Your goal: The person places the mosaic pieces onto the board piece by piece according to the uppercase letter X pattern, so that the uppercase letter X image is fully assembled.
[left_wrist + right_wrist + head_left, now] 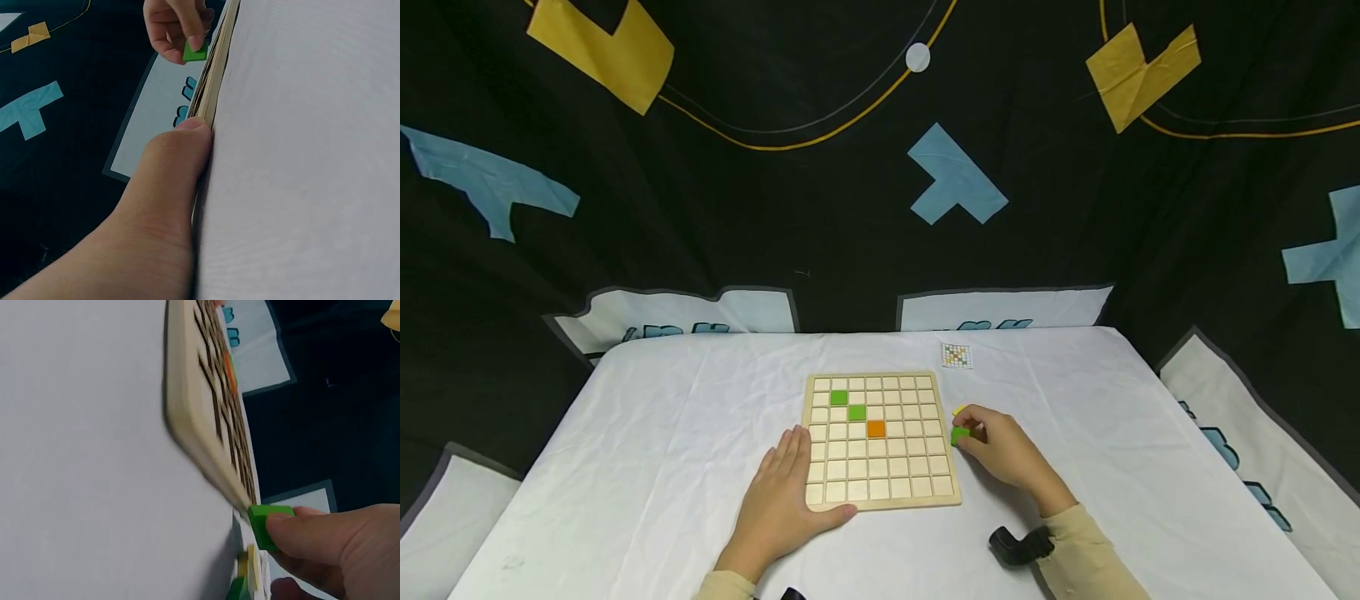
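A square wooden grid board (pixel 884 503) lies flat on the white-covered table. Two green tiles (pixel 857 412) and one orange tile (pixel 876 428) sit in its squares along a diagonal. My left hand (pixel 784 500) rests against the board's left side, fingers straight, with the thumb on the front edge. Just off the right edge of the board, my right hand (pixel 1003 446) pinches a green tile (pixel 262 526) between thumb and fingers. Beneath that hand, yellow tiles (pixel 252 567) and a green tile (pixel 237 590) show in the right wrist view, partly hidden.
A small printed card with a coloured grid pattern (pixel 957 356) lies behind the board, to the right. A black strap-like piece (pixel 1021 547) sits at the right wrist. Black cloth with yellow and blue shapes (pixel 958 175) hangs behind the table (pixel 647 433).
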The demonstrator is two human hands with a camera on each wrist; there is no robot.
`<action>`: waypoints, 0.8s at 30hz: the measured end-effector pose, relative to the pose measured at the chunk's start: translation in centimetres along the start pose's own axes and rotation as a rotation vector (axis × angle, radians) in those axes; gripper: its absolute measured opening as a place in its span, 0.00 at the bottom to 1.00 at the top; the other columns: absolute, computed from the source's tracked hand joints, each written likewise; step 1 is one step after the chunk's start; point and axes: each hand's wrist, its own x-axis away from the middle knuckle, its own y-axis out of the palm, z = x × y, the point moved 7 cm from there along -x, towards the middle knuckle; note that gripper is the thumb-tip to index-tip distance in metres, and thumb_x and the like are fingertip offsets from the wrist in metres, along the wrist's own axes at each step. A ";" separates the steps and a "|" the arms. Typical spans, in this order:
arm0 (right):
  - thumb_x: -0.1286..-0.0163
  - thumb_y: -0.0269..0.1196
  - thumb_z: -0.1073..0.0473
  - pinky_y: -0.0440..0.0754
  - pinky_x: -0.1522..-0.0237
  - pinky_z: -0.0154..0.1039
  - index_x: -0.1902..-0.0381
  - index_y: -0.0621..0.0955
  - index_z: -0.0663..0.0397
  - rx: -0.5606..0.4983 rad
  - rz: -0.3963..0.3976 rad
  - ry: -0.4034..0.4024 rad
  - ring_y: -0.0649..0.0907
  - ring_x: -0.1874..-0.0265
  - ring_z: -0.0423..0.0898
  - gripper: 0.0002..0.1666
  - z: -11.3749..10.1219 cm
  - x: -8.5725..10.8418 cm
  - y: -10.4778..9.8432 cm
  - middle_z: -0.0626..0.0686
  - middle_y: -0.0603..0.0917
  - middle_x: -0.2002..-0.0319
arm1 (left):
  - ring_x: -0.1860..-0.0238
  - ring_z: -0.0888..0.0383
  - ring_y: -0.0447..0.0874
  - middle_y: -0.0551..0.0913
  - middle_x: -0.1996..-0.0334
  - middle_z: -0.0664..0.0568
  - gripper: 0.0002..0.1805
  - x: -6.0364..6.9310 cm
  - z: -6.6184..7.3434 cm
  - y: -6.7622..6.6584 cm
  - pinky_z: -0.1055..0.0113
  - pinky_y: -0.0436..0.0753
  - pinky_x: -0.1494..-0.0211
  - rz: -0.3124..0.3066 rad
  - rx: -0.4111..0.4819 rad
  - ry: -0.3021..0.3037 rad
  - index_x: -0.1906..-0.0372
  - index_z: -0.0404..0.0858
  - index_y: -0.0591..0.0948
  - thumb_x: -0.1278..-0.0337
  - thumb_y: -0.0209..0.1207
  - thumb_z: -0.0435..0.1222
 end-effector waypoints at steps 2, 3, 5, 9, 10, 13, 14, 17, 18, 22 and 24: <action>0.34 0.68 0.60 0.78 0.71 0.32 0.59 0.82 0.44 -0.042 0.006 0.003 0.77 0.74 0.39 0.08 -0.4 -0.1 0.1 0.43 0.84 0.64 | 0.20 0.43 0.49 0.52 0.22 0.39 0.73 0.0 0.0 0.0 0.45 0.55 0.20 0.000 0.000 0.001 0.24 0.28 0.53 0.62 0.54 0.80; 0.34 0.68 0.60 0.78 0.74 0.33 0.59 0.82 0.44 -0.064 0.002 0.004 0.77 0.75 0.40 0.08 -0.6 -0.2 0.3 0.43 0.84 0.64 | 0.20 0.43 0.49 0.52 0.22 0.39 0.73 -0.1 0.0 0.0 0.45 0.55 0.20 0.000 -0.001 0.000 0.24 0.28 0.53 0.62 0.54 0.80; 0.34 0.68 0.60 0.77 0.77 0.33 0.59 0.82 0.43 -0.102 -0.013 -0.003 0.77 0.75 0.40 0.07 -1.2 -0.4 0.8 0.44 0.84 0.64 | 0.20 0.43 0.49 0.52 0.22 0.38 0.73 -0.1 0.1 -0.1 0.45 0.55 0.20 0.000 0.000 0.000 0.24 0.27 0.53 0.62 0.54 0.80; 0.33 0.68 0.59 0.78 0.76 0.32 0.60 0.82 0.42 -0.124 -0.048 -0.048 0.77 0.76 0.39 0.07 -2.7 -0.8 2.2 0.43 0.84 0.65 | 0.20 0.43 0.49 0.52 0.22 0.39 0.73 -0.1 0.1 -0.1 0.45 0.55 0.20 -0.005 -0.001 -0.003 0.24 0.27 0.53 0.63 0.54 0.80; 0.33 0.68 0.58 0.77 0.75 0.31 0.60 0.82 0.41 -0.118 -0.052 -0.065 0.77 0.76 0.39 0.07 -3.1 -0.9 2.5 0.42 0.84 0.65 | 0.20 0.43 0.49 0.53 0.22 0.39 0.73 -0.1 0.1 -0.1 0.45 0.56 0.20 -0.003 0.001 -0.003 0.24 0.27 0.53 0.63 0.54 0.80; 0.33 0.67 0.58 0.78 0.72 0.30 0.60 0.82 0.41 -0.112 -0.070 -0.115 0.77 0.76 0.38 0.06 -4.1 -1.0 3.6 0.41 0.84 0.65 | 0.20 0.42 0.50 0.53 0.22 0.38 0.73 -0.1 0.0 -0.1 0.45 0.56 0.20 0.001 -0.002 -0.004 0.24 0.27 0.54 0.63 0.54 0.81; 0.33 0.67 0.58 0.78 0.70 0.31 0.59 0.83 0.42 -0.117 -0.075 -0.130 0.78 0.75 0.37 0.06 -4.4 -1.1 3.9 0.42 0.84 0.65 | 0.20 0.42 0.50 0.53 0.22 0.38 0.74 -0.1 0.0 -0.1 0.45 0.56 0.20 0.003 -0.001 -0.006 0.24 0.27 0.54 0.63 0.54 0.81; 0.33 0.67 0.58 0.81 0.65 0.31 0.59 0.83 0.43 -0.114 -0.078 -0.168 0.80 0.70 0.36 0.06 -5.1 -1.3 4.7 0.41 0.85 0.64 | 0.21 0.42 0.50 0.54 0.22 0.38 0.74 -0.1 0.0 0.0 0.45 0.55 0.20 0.006 -0.001 -0.007 0.24 0.28 0.54 0.64 0.54 0.81; 0.33 0.67 0.58 0.81 0.62 0.31 0.59 0.83 0.43 -0.113 -0.076 -0.175 0.80 0.68 0.35 0.06 -5.2 -1.4 4.9 0.41 0.85 0.64 | 0.20 0.42 0.50 0.53 0.22 0.38 0.74 -0.1 0.0 0.0 0.46 0.55 0.20 0.005 0.000 -0.009 0.24 0.28 0.54 0.64 0.54 0.81; 0.33 0.67 0.57 0.82 0.56 0.33 0.57 0.84 0.43 -0.087 -0.065 -0.182 0.82 0.62 0.35 0.07 -5.4 -1.6 5.4 0.40 0.85 0.60 | 0.21 0.42 0.50 0.54 0.22 0.38 0.74 -0.1 0.1 -0.1 0.45 0.55 0.20 0.003 0.000 -0.008 0.24 0.27 0.54 0.64 0.54 0.81; 0.32 0.67 0.56 0.82 0.55 0.35 0.57 0.84 0.42 -0.072 -0.062 -0.176 0.82 0.60 0.36 0.06 -5.4 -1.6 5.5 0.39 0.84 0.59 | 0.21 0.42 0.50 0.54 0.22 0.38 0.74 -0.1 0.1 -0.1 0.45 0.55 0.20 0.002 -0.001 -0.007 0.24 0.27 0.54 0.64 0.54 0.81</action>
